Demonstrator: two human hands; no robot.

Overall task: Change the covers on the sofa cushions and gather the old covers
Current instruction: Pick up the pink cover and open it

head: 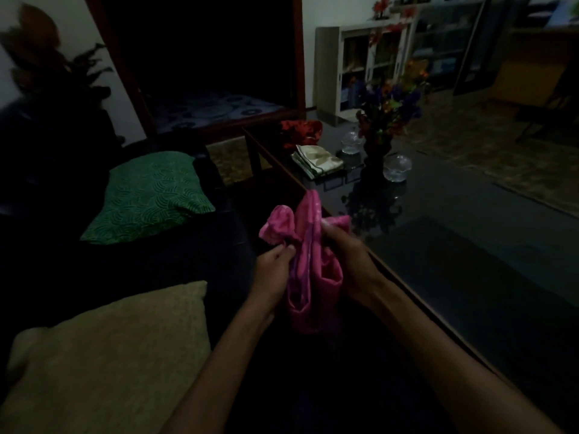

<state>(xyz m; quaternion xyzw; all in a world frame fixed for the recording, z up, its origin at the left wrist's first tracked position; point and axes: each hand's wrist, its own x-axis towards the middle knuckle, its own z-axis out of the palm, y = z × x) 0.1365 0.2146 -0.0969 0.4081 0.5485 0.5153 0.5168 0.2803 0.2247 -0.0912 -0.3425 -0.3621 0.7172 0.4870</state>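
While the room is dim, the dark sofa fills the left of the view and serves as the landmark. Beyond its front edge runs the long glass-topped desk, leaving only a narrow gap where the arms work.

On the sofa's near seat lies a tan cushion; farther along the seat rests a green patterned cushion. Judging by their look, the green one may already be dressed, though that cannot be confirmed.

Just off the sofa's front edge, over the gap, hangs the pink cushion cover, bunched and held upright. The left hand pinches a gathered fold at its top, and the right hand grips the opposite side, fingers curled into the cloth. Probably they hold it apart to find the opening or turn it out.

At the desk's far end from the sofa's near seat sit a crumpled red cloth and a folded cream cloth, perhaps old and spare covers. Beside them stand a flower vase and two glass ornaments.

The desk edge crowds the right forearm; open room lies leftward over the seat.
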